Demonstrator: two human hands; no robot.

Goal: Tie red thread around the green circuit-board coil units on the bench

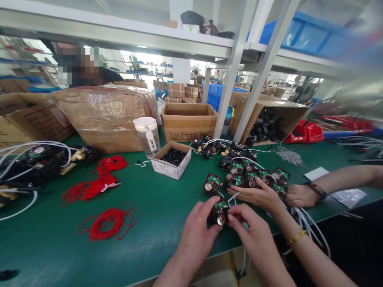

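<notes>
The fingers of the person's left hand (196,226) pinch a green circuit-board module (220,208) above the desk (155,223) while the right hand (255,226) pinches its right edge, seemingly an adjusting step that calls for a steady left grip, similar modules (235,180) lying just beyond the fingers.

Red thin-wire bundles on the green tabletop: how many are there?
3, left of the open white-sided box: the far red bundle, the middle red bundle with a white tie, and the near red coil. Others may be hidden from view.
</notes>
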